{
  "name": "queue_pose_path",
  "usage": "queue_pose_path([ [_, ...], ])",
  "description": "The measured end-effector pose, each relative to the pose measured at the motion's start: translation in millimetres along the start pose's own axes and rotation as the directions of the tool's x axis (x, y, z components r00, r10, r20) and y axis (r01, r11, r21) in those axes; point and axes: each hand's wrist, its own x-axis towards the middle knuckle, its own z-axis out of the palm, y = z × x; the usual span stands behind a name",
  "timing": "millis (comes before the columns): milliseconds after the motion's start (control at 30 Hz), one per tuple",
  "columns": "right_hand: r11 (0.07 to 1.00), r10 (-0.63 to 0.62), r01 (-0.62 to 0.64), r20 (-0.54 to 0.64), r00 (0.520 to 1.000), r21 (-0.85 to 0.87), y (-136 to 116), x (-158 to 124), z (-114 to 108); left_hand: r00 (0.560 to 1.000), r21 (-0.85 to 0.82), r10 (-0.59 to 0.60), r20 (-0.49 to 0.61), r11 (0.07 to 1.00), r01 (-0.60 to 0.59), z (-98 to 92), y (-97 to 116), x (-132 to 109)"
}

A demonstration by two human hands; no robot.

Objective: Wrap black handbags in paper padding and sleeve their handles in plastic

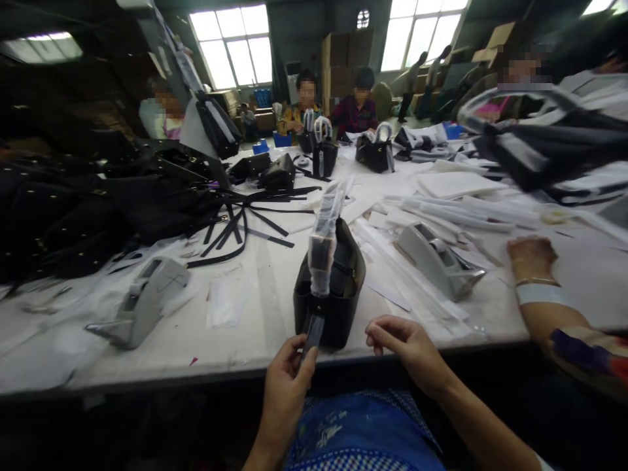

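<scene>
A black handbag [331,317] stands upright near the table's front edge, its handle [324,242] wrapped in clear film and white padding. A dark strap [314,330] hangs from the bag's near side. My left hand [290,373] pinches the lower end of this strap between thumb and fingers. To the right of the bag, apart from it, is my right hand [405,343], with thumb and fingertips pressed together. Whatever its fingertips may hold is too small to make out.
Grey tape dispensers stand left [147,301] and right [434,261] of the bag. Black straps [240,226] and a pile of black bags [88,203] lie at left. A co-worker's arm [544,288] rests at right. White strips [407,281] lie behind my right hand.
</scene>
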Motion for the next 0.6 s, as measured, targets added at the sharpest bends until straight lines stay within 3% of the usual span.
queue_pose_path([
  [100, 0.999, 0.005, -0.011, 0.163, 0.987, 0.038, -13, 6, 47, 0.999, 0.036, 0.052, 0.016, 0.998, -0.052, 0.8, 6, -2],
  [233, 0.998, -0.002, 0.008, 0.108, 0.994, -0.059, -16, 18, 77, 0.991, 0.045, 0.134, 0.021, 0.99, -0.135, 1.3, 10, -3],
  [433, 0.961, 0.041, -0.014, 0.089, 0.995, -0.277, -13, 26, 75, 0.992, -0.072, 0.117, 0.049, 0.991, -0.113, 2.0, 9, -4],
  [600, 0.993, 0.0, 0.032, 0.28, 0.96, -0.111, -3, 27, 62, 0.971, -0.312, -0.1, 0.215, 0.936, 0.165, 1.1, 8, -4],
])
